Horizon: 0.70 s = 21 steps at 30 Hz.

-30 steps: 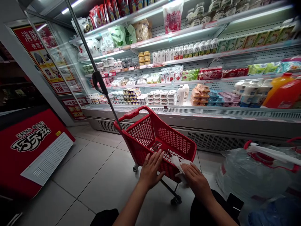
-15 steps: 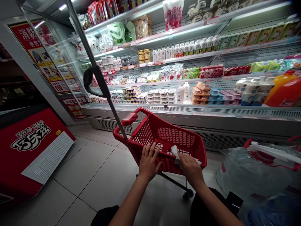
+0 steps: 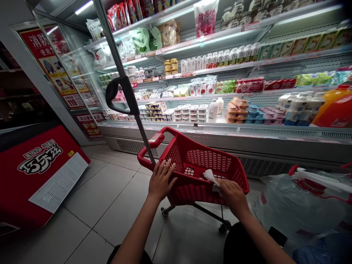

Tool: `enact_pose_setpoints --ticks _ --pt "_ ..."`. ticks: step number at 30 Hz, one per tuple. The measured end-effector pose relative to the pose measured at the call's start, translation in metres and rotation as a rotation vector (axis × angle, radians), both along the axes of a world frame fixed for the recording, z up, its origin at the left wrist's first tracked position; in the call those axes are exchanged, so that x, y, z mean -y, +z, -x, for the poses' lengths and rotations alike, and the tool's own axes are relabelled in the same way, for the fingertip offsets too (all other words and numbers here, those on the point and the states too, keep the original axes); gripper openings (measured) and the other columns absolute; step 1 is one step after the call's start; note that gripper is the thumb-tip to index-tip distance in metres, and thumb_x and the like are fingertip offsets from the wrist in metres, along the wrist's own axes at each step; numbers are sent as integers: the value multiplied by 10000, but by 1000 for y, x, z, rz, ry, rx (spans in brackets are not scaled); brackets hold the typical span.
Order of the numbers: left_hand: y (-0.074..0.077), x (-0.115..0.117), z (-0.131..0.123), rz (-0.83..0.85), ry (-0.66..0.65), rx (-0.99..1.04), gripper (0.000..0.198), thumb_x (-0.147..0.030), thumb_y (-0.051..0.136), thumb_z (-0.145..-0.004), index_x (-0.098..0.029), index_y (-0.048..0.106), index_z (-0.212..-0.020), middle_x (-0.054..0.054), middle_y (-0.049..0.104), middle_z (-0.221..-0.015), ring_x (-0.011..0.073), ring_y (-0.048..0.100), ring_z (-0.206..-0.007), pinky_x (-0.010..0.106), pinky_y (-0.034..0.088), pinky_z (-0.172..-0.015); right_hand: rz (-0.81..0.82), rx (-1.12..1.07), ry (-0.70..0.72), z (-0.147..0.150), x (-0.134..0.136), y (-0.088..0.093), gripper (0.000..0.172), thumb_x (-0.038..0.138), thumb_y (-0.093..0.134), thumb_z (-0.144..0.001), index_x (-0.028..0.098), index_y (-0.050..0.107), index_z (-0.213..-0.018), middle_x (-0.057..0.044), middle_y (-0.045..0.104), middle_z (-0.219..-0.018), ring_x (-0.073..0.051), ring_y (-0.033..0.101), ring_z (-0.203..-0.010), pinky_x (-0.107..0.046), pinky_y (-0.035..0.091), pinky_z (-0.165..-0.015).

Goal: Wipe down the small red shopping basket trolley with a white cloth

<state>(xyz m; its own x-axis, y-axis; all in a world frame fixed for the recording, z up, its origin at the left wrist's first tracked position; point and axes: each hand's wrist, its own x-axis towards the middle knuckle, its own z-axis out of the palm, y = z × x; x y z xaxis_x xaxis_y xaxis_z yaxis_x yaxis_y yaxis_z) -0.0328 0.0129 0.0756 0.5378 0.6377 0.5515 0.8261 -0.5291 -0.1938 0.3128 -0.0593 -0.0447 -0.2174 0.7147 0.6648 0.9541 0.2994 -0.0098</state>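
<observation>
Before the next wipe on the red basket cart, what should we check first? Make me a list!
1. Left hand steadies the red basket cart at its near rim: ok.
2. Right hand holds the white wipe against the rim: ok.
3. Basket is free of goods inside: ok, only mesh shows.
4. Wheels sit flat on the tiled floor: ok for those in view; the others are hidden.
5. Long handle stands away from the cooler shelves: cannot tell from this view.
6. Wipe is clean enough to use: cannot tell, too small.
</observation>
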Motion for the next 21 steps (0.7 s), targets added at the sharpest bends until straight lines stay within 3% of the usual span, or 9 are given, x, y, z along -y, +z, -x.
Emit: enact_pose_setpoints --ticks 3,6,9,16,18,21 --pt "-3 3 -5 8 15 11 608 -508 530 -1003 -323 424 -1573 22 454 -1614 299 436 -1452 524 199 -1276 -21 -25 -91 -28 12 -11 397 278 403 -1066 202 544 -1429 -106 706 -1255 -270 629 -1172 -434 405 -1063" --pt "-7 10 -18 34 21 56 669 -572 537 -979 -307 415 -1581 30 467 -1604 333 465 -1401 571 164 -1274 -46 -42 -154 -27 12 -11 396 316 396 -1073 186 557 -1411 -117 707 -1269 -281 624 -1193 -463 384 -1094" --pt "-7 16 -27 60 7 81 712 -564 548 -969 -309 359 -1607 23 420 -1635 346 463 -1381 589 136 -1273 -46 -54 -110 6 -3 1 367 280 417 -1063 183 590 -1372 -117 730 -1238 -271 644 -1167 -450 387 -1093" --pt "-5 29 -36 70 22 62 975 -375 663 -856 -256 137 -1669 60 269 -1704 365 393 -1434 548 183 -1269 53 -147 95 137 -55 54 291 197 467 -1027 210 639 -1262 -99 755 -1160 -222 697 -1024 -325 495 -908" --pt "-6 30 -35 68 27 42 1009 -335 654 -843 -223 89 -1672 68 229 -1717 356 352 -1474 528 175 -1275 77 -163 123 156 -59 62 282 180 465 -1023 219 643 -1238 -89 755 -1153 -214 705 -993 -309 504 -874" --pt "-7 30 -29 64 15 7 982 -298 620 -857 -194 79 -1670 74 195 -1724 319 315 -1516 488 159 -1288 78 -155 173 152 -57 60 315 155 463 -1023 223 626 -1284 -84 752 -1177 -208 709 -1000 -297 501 -866"
